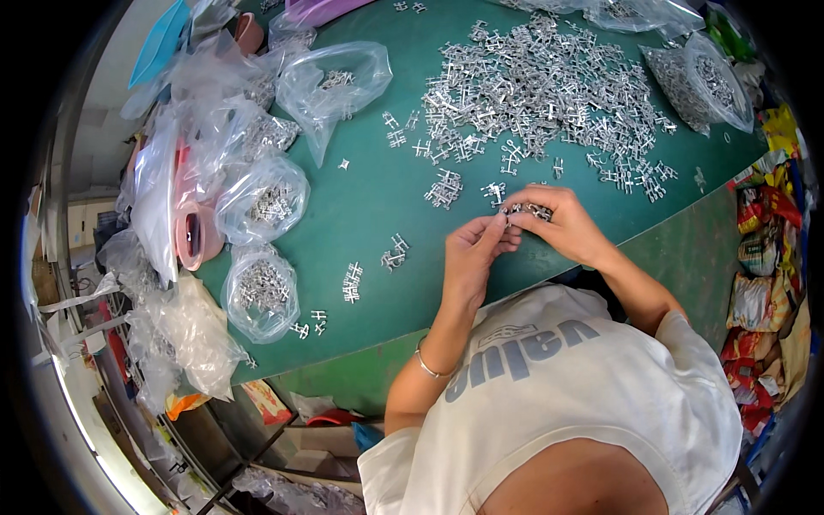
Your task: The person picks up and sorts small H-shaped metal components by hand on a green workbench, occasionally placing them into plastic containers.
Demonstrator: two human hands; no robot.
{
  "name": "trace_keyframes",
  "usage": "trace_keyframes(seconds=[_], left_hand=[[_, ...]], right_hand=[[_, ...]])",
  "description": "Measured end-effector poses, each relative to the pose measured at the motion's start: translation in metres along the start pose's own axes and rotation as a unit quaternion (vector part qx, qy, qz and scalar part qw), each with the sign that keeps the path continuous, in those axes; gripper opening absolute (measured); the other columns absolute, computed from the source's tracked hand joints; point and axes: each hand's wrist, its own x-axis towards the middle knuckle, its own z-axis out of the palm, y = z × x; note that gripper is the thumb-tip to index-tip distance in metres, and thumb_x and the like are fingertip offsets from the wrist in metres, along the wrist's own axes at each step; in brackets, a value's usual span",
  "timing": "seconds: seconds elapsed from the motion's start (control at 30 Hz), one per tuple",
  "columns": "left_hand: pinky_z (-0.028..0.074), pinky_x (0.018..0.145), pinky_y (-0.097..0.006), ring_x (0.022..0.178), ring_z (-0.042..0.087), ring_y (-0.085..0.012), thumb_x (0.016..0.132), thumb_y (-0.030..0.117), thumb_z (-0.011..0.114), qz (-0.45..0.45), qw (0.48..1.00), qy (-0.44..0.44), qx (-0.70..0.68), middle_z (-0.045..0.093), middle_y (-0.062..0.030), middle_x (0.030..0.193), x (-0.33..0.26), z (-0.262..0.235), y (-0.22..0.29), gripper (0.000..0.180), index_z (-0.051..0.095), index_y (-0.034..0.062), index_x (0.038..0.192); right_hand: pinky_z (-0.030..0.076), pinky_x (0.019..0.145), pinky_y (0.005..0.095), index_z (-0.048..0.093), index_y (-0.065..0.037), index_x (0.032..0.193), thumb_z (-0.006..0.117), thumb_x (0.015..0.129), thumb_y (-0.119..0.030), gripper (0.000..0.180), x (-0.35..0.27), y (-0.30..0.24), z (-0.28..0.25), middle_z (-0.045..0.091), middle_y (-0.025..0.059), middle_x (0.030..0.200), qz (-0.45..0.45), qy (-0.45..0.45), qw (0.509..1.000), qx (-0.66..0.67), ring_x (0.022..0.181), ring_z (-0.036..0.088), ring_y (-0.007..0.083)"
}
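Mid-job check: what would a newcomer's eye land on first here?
Probably the heap of small silvery metal pieces toward the far side of the green table. Next, the right hand, gripping more pieces and meeting the left hand near the table's near edge. Clear plastic bags crowd the left side.

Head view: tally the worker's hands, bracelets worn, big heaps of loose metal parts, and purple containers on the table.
Hands: 2 (left hand, right hand)
Bracelet: 1
Big heap of loose metal parts: 1
Purple container, cut off by the picture's edge: 1
Total: 5
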Motion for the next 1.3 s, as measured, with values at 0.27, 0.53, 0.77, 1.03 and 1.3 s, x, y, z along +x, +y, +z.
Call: trace_keyframes(seconds=[0.27, 0.53, 0.77, 1.03, 1.3], left_hand=[[0.041, 0.075, -0.036, 0.087, 0.049, -0.0301, 0.071, 0.003, 0.065, 0.354, 0.702, 0.091, 0.612, 0.050, -0.0160, 0.096, 0.023, 0.004, 0.004, 0.032, 0.056, -0.0005, 0.101], [0.044, 0.069, -0.026, 0.084, 0.057, -0.0182, 0.078, 0.003, 0.062, 0.209, 0.924, 0.056, 0.315, 0.059, -0.0098, 0.094, 0.025, -0.005, 0.012, 0.024, 0.056, -0.0006, 0.100], [0.048, 0.080, -0.031, 0.095, 0.057, -0.0215, 0.089, 0.011, 0.047, 0.014, 0.988, -0.005, -0.154, 0.058, -0.0168, 0.104, 0.012, -0.017, 0.017, 0.032, 0.046, -0.0062, 0.116], [0.049, 0.079, -0.030, 0.096, 0.059, -0.0245, 0.089, 0.006, 0.043, -0.026, 0.990, -0.002, -0.139, 0.056, -0.0204, 0.109, -0.008, -0.009, 0.013, 0.029, 0.047, -0.0080, 0.114], [0.041, 0.075, -0.027, 0.093, 0.046, -0.0144, 0.078, 0.001, 0.059, 0.371, 0.736, 0.158, 0.543, 0.049, -0.0072, 0.105, -0.009, 0.012, 0.008, 0.031, 0.057, 0.0025, 0.108]], right_hand=[[0.035, 0.036, 0.0201, 0.047, -0.001, 0.096, 0.048, 0.087, -0.018, 0.020, 0.012, 0.018, -0.037, 0.045, 0.0093, 0.086, 0.170, 0.033, 0.718, 0.674, 0.062, 0.041, 0.0136], [0.044, 0.051, 0.0312, 0.060, -0.002, 0.094, 0.058, 0.081, -0.015, 0.019, 0.022, 0.021, -0.039, 0.053, 0.0046, 0.072, 0.093, 0.056, 0.990, 0.095, 0.062, 0.052, 0.0152], [0.046, 0.055, 0.0390, 0.063, -0.005, 0.083, 0.065, 0.072, -0.018, 0.017, 0.041, 0.020, -0.008, 0.059, 0.0113, 0.078, -0.042, 0.010, 0.908, -0.416, 0.068, 0.060, 0.0299], [0.036, 0.036, 0.0222, 0.057, -0.004, 0.090, 0.051, 0.087, -0.019, 0.016, 0.028, 0.004, -0.021, 0.059, 0.0080, 0.081, 0.178, -0.044, 0.861, 0.474, 0.060, 0.055, 0.0137], [0.035, 0.036, 0.0188, 0.057, -0.003, 0.096, 0.053, 0.087, -0.033, 0.031, 0.018, 0.004, 0.014, 0.059, 0.0043, 0.086, 0.327, -0.089, 0.830, 0.444, 0.061, 0.055, 0.0097]])
